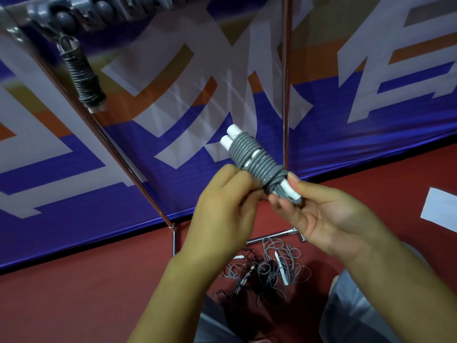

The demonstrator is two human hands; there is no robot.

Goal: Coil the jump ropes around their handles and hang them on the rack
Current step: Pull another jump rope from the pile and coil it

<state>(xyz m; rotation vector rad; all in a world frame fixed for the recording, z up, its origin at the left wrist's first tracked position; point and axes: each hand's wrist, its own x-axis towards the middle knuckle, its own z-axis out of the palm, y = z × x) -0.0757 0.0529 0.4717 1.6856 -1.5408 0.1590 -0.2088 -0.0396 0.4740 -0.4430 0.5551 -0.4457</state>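
Head view puts both of our hands in the middle of the scene, raised in front of a blue, white and orange banner (321, 107). Between them we hold a grey jump rope (254, 159), already wound in tight turns around its two white handles, which lie side by side and point up and to the far left. Our left hand (222, 206) has its fingers curled in at the near end of the bundle, pinching the rope where the last turns bunch up. Our right hand (321, 214) lies palm up just right of it, thumb pressed on the white handle tip and fingertips curled under the rope's loose end, so it too grips the bundle.

At the far left, a second coiled rope (84, 78), darker and wrapped on its own handles, hangs from a hook on the grey rack (103, 11) along the top edge. Two thin metal poles (286, 82) of the rack stand run down from there; one slants to the floor near our left wrist, the other drops straight behind the bundle we hold.

Below our hands, on the red floor (74, 305), lies a tangled pile of loose ropes (267, 268), grey and black cords mixed together with a few white handles showing among the loops. A white sheet (440, 209) lies on the floor at the right edge. Near the bottom, part of our grey trousers (351, 313) shows on either side of the pile.
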